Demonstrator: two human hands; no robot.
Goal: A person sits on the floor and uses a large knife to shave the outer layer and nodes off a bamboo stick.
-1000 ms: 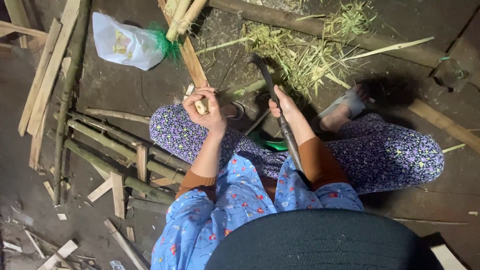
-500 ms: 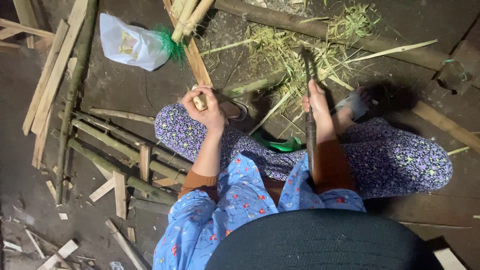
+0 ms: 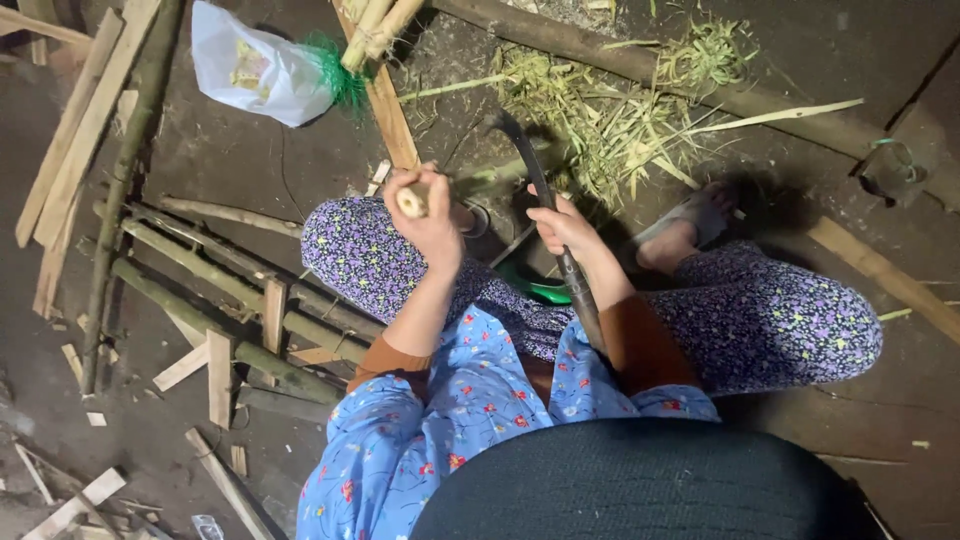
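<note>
The left hand (image 3: 430, 215) is clenched around a short bamboo piece (image 3: 412, 200) above the knee; beside it, the right hand (image 3: 565, 228) grips a curved knife (image 3: 540, 190). Beyond the knee lie green shavings (image 3: 600, 120), so some trimming looks done, though whole poles (image 3: 200, 270) remain.

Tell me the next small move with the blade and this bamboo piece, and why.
Probably bring the curved blade down onto the bamboo stick. The left hand grips its cut end, and the right hand holds the blade raised just above it.
</note>
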